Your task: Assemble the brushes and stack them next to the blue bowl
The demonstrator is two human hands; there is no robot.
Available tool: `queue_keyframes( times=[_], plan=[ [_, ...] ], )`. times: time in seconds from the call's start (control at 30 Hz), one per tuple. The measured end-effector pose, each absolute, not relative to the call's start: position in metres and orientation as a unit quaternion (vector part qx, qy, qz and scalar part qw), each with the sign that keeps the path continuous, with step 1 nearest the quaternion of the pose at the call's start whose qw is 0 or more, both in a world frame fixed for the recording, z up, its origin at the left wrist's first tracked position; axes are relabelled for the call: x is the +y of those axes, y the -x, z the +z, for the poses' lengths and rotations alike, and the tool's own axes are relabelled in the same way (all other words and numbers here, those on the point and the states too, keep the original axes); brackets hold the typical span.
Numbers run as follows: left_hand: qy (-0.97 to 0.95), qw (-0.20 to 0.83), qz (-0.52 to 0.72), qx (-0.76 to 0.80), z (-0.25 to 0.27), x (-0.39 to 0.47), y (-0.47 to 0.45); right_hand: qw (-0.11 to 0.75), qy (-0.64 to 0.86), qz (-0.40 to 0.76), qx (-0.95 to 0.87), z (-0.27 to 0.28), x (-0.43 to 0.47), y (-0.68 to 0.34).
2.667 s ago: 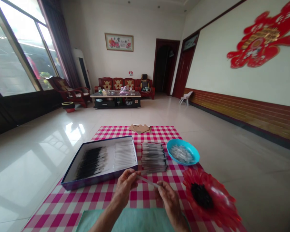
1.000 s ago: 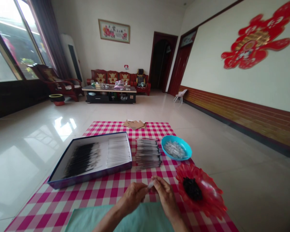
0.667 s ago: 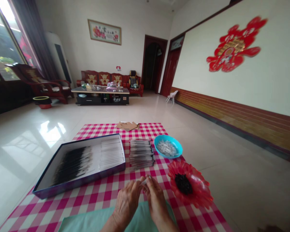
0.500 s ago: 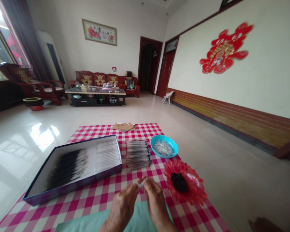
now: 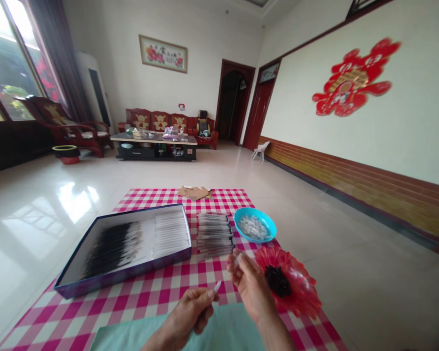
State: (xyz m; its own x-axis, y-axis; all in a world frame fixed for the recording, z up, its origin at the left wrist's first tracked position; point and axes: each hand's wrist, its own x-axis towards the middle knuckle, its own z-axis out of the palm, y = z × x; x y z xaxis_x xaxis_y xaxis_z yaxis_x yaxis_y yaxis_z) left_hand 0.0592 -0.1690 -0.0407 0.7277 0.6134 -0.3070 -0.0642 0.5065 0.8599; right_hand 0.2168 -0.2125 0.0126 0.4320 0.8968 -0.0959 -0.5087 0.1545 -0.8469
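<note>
Tube (image 5: 218, 286) pinched in the curled left hand (image 5: 192, 313); the right hand (image 5: 251, 283), farther forward, palm inward, pinches a pale piece (image 5: 237, 259).

My left hand (image 5: 194, 308) and right hand (image 5: 251, 282) are apart over the table (image 5: 131, 303), the right one farther toward its far edge and closer to its right edge. My left forearm (image 5: 164, 340), bare, slants in from the near side toward the far right corner; the thumb lies on top, pressed to the index finger, while the other fingers curl underneath. My right forearm (image 5: 278, 331), bare too, leans toward the far left, palm turned to the left, thumb and index finger pinched together, the remaining fingers loosely bent.
</note>
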Motion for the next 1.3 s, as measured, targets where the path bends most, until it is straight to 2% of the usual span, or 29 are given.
queue_keyframes(
  times=[0.13, 0.23, 0.57, 0.77, 0.93, 1.13, 1.3],
  plan=[
    [-0.418, 0.845, 0.201, 0.267, -0.053, -0.16, -0.056, 0.661, 0.49, 0.493, -0.283, 0.002, -0.221, -0.22],
    [-0.399, 0.863, 0.195, 0.242, -0.06, -0.155, -0.054, 0.652, 0.517, 0.463, -0.304, 0.009, -0.225, -0.239],
    [-0.347, 0.884, 0.212, 0.231, -0.064, -0.155, -0.054, 0.571, 0.71, 0.244, -0.331, 0.012, -0.171, -0.354],
    [-0.347, 0.884, 0.211, 0.232, -0.066, -0.154, -0.055, 0.486, 0.776, 0.195, -0.352, 0.001, -0.125, -0.388],
    [-0.349, 0.883, 0.222, 0.222, -0.067, -0.155, -0.055, 0.48, 0.78, 0.147, -0.374, 0.005, -0.13, -0.38],
    [-0.343, 0.886, 0.224, 0.216, -0.068, -0.154, -0.054, 0.495, 0.704, 0.218, -0.46, 0.004, -0.178, -0.293],
    [-0.35, 0.883, 0.221, 0.222, -0.068, -0.153, -0.053, 0.51, 0.608, 0.391, -0.467, -0.008, -0.209, -0.213]
  ],
)
